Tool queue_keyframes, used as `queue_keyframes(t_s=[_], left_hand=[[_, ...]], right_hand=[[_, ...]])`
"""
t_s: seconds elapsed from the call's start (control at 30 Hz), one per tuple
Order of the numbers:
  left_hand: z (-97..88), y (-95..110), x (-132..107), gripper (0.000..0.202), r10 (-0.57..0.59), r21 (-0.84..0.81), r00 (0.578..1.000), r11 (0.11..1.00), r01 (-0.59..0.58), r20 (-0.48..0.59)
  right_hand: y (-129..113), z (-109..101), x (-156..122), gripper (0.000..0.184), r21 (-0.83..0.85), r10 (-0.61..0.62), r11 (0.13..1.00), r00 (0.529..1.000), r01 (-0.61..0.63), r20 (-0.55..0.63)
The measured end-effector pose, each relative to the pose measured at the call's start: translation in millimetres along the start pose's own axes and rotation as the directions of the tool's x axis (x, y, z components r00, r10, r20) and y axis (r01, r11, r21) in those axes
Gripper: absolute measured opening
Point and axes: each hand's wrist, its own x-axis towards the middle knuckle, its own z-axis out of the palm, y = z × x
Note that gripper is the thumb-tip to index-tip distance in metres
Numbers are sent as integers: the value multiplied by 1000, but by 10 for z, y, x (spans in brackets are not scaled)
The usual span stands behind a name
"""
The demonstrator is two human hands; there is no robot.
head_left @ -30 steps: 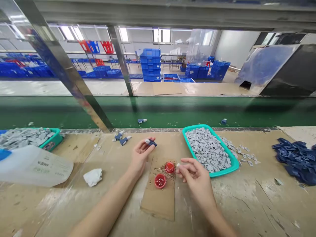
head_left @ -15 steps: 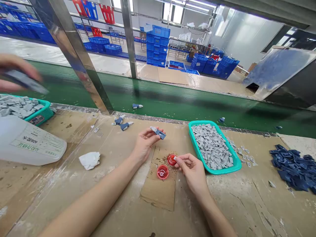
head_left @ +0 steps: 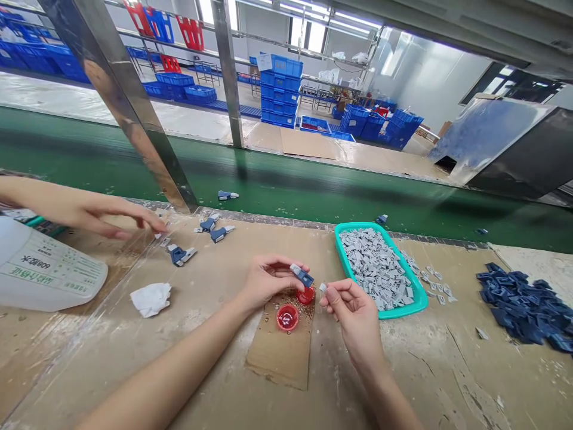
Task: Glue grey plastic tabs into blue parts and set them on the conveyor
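Note:
My left hand (head_left: 273,279) grips a dark blue plastic part (head_left: 303,276) with a light grey end, held above the cardboard piece. Between thumb and fingertips, my right hand (head_left: 353,307) pinches a small light grey plastic piece (head_left: 323,288), a short gap from the blue part. Below them stand two small red cups: the nearer red cup (head_left: 287,317) holds reddish liquid, and the farther red cup (head_left: 305,295) is partly covered by my left hand's part. Both rest on a stained cardboard piece (head_left: 280,355).
A teal basket (head_left: 421,301) of grey pieces stands right, before a pile of dark blue parts (head_left: 526,304). At left are a white jug (head_left: 49,269), crumpled tissue (head_left: 151,299), assembled parts (head_left: 181,255) and another person's hand (head_left: 107,215). A green conveyor belt (head_left: 286,179) runs behind.
My hands have come closer together, the left moving right and down with the blue part. My right hand's grey piece has left the farther cup. The other person's hand let go of a blue part.

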Motion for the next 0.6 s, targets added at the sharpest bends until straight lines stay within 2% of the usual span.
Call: queue_keyframes(t_s=[0.2,0.47,0.6], left_hand=[[11,-15,-53,29,-33,-20,993,999,35,111],[46,24,-85,24,-38,10,990,999,37,134],[103,65,-90,20,-4,3,985,1000,3,174]], right_hand=[[10,39,-6,26,-44,-22,999,999,24,49],[41,64,-2,30,-65,6,998,997,0,83],[34,44,-12,34,-94,18,996,994,-8,106]])
